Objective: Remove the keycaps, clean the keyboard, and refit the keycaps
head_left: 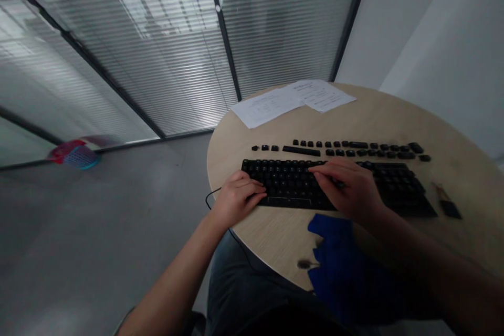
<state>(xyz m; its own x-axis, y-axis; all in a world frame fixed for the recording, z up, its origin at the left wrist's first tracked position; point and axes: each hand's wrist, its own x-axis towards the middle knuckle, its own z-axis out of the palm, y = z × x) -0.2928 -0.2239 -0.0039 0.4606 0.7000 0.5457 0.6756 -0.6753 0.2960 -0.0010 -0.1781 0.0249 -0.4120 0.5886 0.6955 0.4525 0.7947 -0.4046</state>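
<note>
A black keyboard (289,181) lies on the round wooden table, with some keys in place and a bare strip along its front edge. My left hand (238,197) grips its left end, fingers bent over the edge. Above the upper middle of the keyboard, my right hand (348,186) is closed in a pinch; whatever is between thumb and fingertips is too small to make out. Behind the keyboard, loose black keycaps (350,153) lie in two rows, among them a long space bar keycap (301,151).
White printed papers (271,106) lie at the table's (268,231) far edge. A small brush (447,202) is at the right. Near me are a blue cloth (334,252) and a dark round-ended tool (304,264). A cable (208,198) hangs off the left edge; a basket (81,156) stands on the floor.
</note>
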